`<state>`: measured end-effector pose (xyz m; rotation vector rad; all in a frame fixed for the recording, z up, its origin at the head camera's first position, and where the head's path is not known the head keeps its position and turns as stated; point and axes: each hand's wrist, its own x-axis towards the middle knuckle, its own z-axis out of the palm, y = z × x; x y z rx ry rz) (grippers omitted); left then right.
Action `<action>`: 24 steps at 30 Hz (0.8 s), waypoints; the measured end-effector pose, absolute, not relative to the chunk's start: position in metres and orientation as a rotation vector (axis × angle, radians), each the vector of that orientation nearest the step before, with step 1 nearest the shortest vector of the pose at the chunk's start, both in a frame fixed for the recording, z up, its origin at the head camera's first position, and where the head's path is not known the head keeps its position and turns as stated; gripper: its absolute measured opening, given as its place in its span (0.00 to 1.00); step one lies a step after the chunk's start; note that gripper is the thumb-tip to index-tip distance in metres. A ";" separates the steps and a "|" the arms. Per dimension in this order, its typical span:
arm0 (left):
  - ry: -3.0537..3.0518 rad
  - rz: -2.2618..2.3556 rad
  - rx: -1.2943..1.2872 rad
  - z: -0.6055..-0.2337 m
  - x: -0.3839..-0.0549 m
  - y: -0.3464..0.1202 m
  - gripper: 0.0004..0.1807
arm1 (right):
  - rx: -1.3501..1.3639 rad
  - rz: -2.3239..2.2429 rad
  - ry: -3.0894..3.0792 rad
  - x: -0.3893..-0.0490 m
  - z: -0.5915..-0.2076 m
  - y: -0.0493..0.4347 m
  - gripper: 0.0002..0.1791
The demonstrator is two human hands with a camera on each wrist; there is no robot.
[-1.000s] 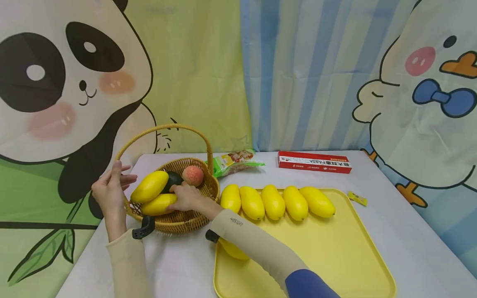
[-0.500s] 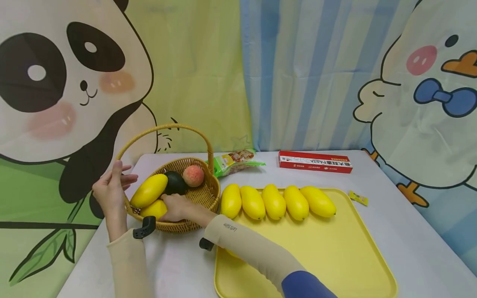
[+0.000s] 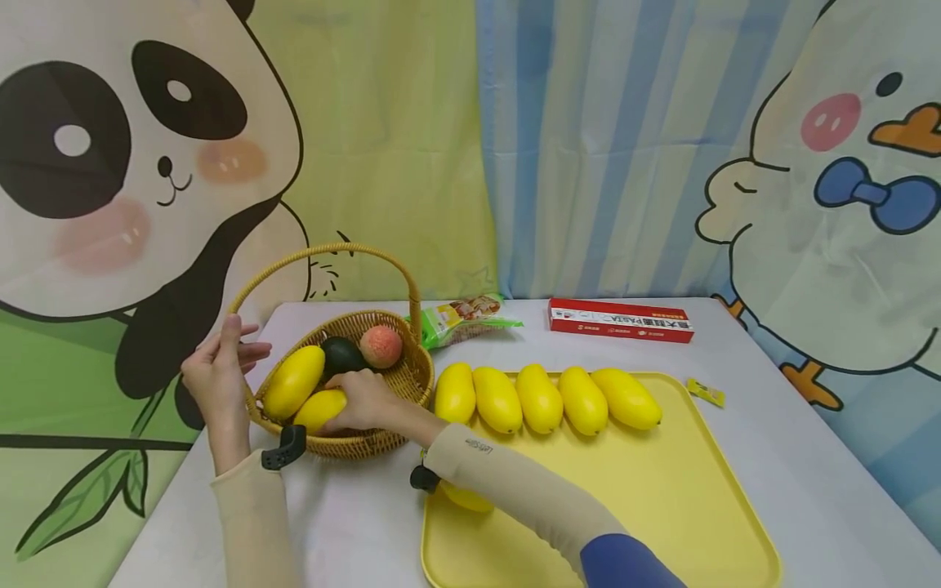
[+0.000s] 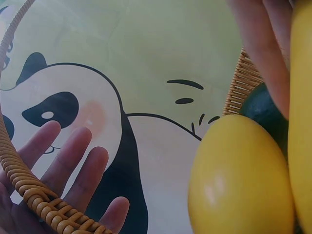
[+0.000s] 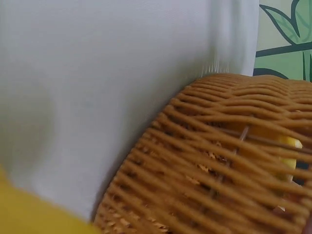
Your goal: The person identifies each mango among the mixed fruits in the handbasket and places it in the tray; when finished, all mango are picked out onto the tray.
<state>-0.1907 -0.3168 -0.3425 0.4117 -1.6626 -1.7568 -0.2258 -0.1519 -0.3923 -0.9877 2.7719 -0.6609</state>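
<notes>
In the head view a wicker basket (image 3: 371,445) stands at the left. My right hand (image 3: 367,400) is inside it, gripping a yellow mango (image 3: 318,410) between fingers and thumb. Another yellow mango (image 3: 294,382) leans against the left rim. Behind them lie a dark green avocado (image 3: 341,356) and a pink peach (image 3: 381,347). At the handle's left base is my left hand (image 3: 224,380); in the left wrist view its fingers (image 4: 68,163) are spread and fairly straight behind the handle (image 4: 36,197). The right wrist view has the basket's woven side (image 5: 219,156), with the right hand out of sight.
A yellow tray (image 3: 662,490) lies right of the basket. Several mangoes (image 3: 540,400) line its far edge, and one mango (image 3: 468,498) is partly under my right sleeve. Behind are a green snack bag (image 3: 463,320), a red pasta box (image 3: 621,319) and a small yellow packet (image 3: 706,392).
My right hand moves left and in beside the nearer mango, then back right with it. The upper mango sinks a little toward the basket's left side. The left hand stays put.
</notes>
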 end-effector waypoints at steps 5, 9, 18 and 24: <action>-1.673 -1.755 0.428 -0.342 -0.191 -0.317 0.22 | -0.982 -0.659 2.765 -0.224 -0.390 -0.142 0.33; -1.679 -1.750 0.429 -0.342 -0.190 -0.318 0.23 | -0.988 -0.675 2.758 -0.222 -0.388 -0.136 0.32; -1.667 -1.762 0.425 -0.341 -0.190 -0.317 0.22 | -1.029 -0.669 2.812 -0.216 -0.379 -0.123 0.33; -1.661 -1.767 0.429 -0.341 -0.189 -0.316 0.22 | -1.020 -0.678 2.837 -0.208 -0.374 -0.114 0.35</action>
